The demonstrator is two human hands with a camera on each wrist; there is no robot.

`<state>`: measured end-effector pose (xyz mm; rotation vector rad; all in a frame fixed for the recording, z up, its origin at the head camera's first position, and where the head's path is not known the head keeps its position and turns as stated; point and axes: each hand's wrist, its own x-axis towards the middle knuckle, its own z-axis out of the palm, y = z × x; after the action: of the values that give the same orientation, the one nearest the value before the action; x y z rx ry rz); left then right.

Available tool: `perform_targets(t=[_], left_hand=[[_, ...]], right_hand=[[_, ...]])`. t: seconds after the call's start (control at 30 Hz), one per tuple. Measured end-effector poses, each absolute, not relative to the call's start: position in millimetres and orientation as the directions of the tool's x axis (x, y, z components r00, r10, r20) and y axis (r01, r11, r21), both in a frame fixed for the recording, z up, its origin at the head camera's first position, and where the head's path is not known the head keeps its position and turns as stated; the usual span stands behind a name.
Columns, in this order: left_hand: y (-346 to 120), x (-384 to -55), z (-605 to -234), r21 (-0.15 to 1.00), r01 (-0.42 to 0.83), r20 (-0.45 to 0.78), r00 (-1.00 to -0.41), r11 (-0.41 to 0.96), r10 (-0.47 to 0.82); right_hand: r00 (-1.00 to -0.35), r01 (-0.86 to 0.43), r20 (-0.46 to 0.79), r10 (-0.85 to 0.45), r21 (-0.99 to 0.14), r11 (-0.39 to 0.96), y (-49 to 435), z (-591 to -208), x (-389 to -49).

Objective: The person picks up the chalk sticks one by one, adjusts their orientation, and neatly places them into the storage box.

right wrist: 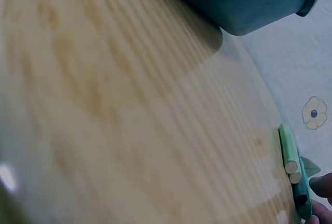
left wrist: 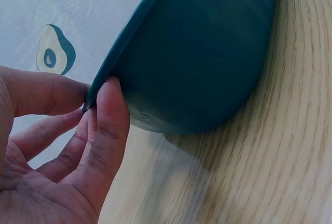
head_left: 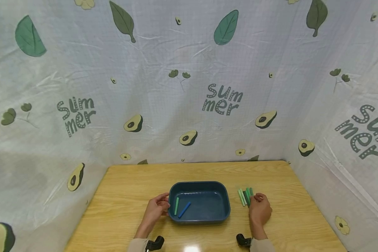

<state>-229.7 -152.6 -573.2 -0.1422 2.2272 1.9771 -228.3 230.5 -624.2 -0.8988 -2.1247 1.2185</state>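
Observation:
A dark teal plastic tray (head_left: 199,221) stands in the middle of the table. My left hand (head_left: 155,211) is at its left side; in the left wrist view the thumb and fingers (left wrist: 111,130) pinch the rim. Inside the tray lie a green stick (head_left: 176,206) and a blue stick (head_left: 184,210), both chalk-like. Several similar sticks (head_left: 243,197), pale to dark green, lie side by side right of the tray. My right hand (head_left: 260,210) is at their near right end, fingertips right at a green stick (right wrist: 306,208). I cannot tell whether it grips that stick.
The wooden table (head_left: 129,196) reaches to a white curtain (head_left: 163,105) printed with avocados and leaves, which hangs behind it and on both sides. A black wrist-camera mount (head_left: 155,243) sits at the left wrist, another mount (head_left: 243,240) at the right.

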Motion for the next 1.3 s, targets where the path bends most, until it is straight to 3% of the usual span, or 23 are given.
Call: perform_targets(t=[0.67,1.3], left_hand=[[-151.3,-232.2,-575.3,0.978,-0.181,-0.186,-0.982,0.102,0.034],[-154.1,-232.1,-578.9,0.978,-0.17,-0.177,-0.983,0.123,0.048]], right_hand=[[-0.623,0.319,0.119,0.773,-0.864,0.39,227.8,-622.4,-235.2],[-0.652,0.296,0.145,0.745,-0.855,0.425,228.5,-622.6,-234.6]])
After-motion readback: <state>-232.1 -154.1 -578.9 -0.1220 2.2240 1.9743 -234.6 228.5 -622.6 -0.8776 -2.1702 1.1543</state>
